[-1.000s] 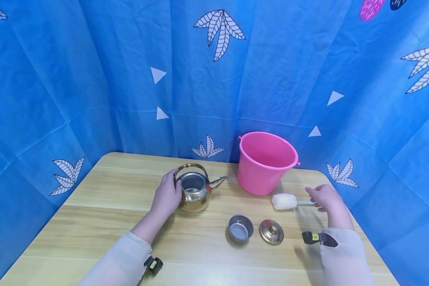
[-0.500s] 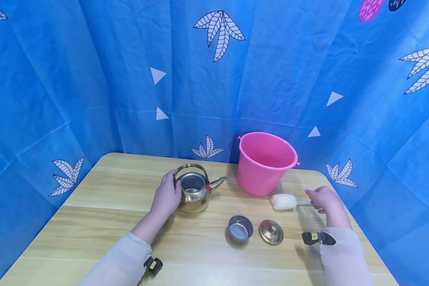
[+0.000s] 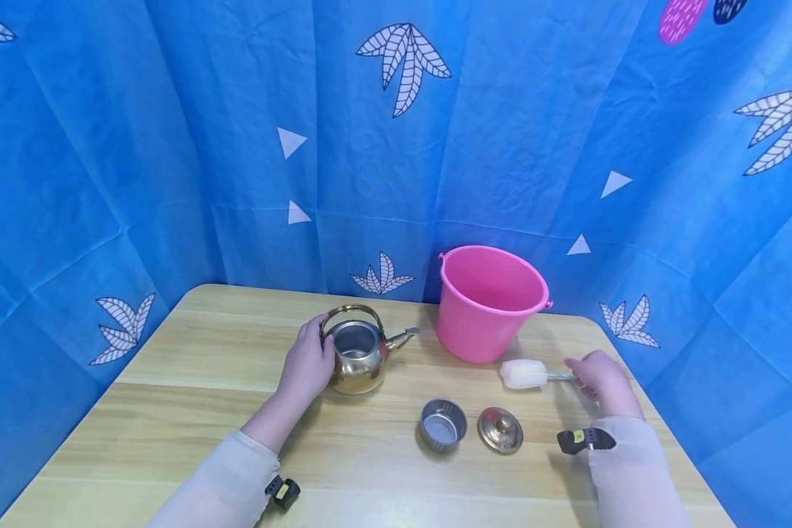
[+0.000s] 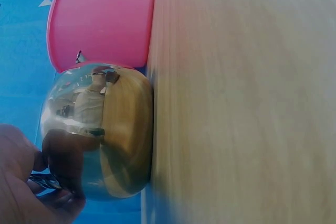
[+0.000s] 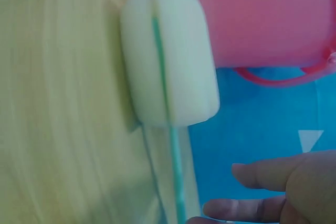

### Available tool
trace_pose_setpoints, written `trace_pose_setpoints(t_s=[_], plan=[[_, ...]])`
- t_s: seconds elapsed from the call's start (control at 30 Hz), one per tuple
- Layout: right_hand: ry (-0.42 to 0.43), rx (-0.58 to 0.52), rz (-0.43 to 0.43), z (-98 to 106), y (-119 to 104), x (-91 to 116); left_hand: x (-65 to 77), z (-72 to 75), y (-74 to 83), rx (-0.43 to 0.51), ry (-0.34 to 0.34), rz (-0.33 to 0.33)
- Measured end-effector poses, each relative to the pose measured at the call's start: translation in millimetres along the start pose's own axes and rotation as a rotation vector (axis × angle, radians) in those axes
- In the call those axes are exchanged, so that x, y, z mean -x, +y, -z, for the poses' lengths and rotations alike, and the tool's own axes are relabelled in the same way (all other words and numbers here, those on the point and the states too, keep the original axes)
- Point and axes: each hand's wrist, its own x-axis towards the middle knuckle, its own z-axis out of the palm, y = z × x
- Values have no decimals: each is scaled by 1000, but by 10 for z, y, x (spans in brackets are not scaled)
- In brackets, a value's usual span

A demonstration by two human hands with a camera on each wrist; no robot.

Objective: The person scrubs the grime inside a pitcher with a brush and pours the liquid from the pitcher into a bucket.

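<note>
An open gold kettle point(image 3: 363, 374) stands upright on the table point(image 3: 191, 381), left of centre towards the back edge, its spout pointing right. The left hand point(image 3: 312, 359) pinches its handle low on the left side. Near the back right corner lies a sponge brush point(image 3: 524, 374); the right hand point(image 3: 600, 375) is at its stick, thumb and forefinger spread, though whether another finger touches it I cannot tell. Nearer the front edge, a metal strainer point(image 3: 444, 424) sits just beside a lid point(image 3: 500, 430). A pink bucket point(image 3: 482, 323) stands by the back edge, before a blue curtain point(image 3: 528, 169).
</note>
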Motion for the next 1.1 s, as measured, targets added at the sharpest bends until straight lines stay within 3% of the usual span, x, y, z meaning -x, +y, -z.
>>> trace_pose_setpoints(t_s=[0.3, 0.5, 1.1], plan=[[-26, 25, -23, -85, 154, -98, -4, -9, 13, -3, -4, 1], [-28, -42, -54, -110, 201, -113, -6, -11, 33, -2, -8, -1], [13, -4, -139, -74, 182, -190, -6, 6, 30, -4, -6, 1]])
